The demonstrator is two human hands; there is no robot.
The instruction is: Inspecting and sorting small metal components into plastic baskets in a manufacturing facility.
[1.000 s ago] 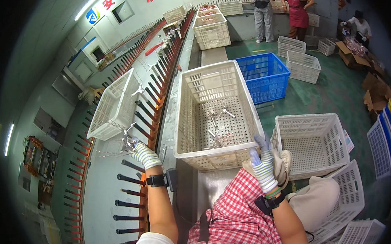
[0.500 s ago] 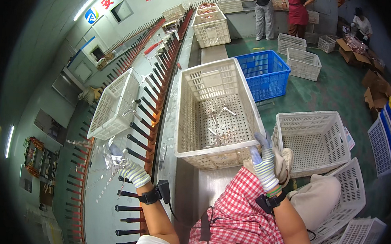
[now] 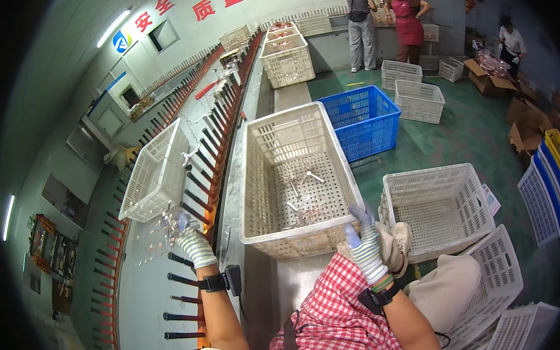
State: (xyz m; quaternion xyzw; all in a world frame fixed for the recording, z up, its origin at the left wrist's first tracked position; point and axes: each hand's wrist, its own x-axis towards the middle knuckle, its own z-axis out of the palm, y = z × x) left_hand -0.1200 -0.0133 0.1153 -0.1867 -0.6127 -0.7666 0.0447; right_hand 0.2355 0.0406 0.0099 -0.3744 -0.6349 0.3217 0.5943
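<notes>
My left hand, in a striped glove with grey fingertips, is over the long rack table on the left. Its fingers are closed on a bundle of clear, shiny small pieces, blurred and too fine to name. My right hand, gloved alike, lies with its fingers stretched at the near right corner of a large white crate. Several small white stick-like pieces and thin reddish bits lie on the crate's perforated bottom. Another white crate stands tilted on the rack table, just beyond my left hand.
Rows of black-handled rods line the rack table. A blue crate and an upright white crate stand to the right, with more white crates beside my leg. People, cardboard boxes and stacked crates are farther off.
The view has shifted, so the crates sit lower and farther left. My left hand still holds the shiny bundle, now beside the near end of the tilted crate. My right hand stays at the crate corner.
</notes>
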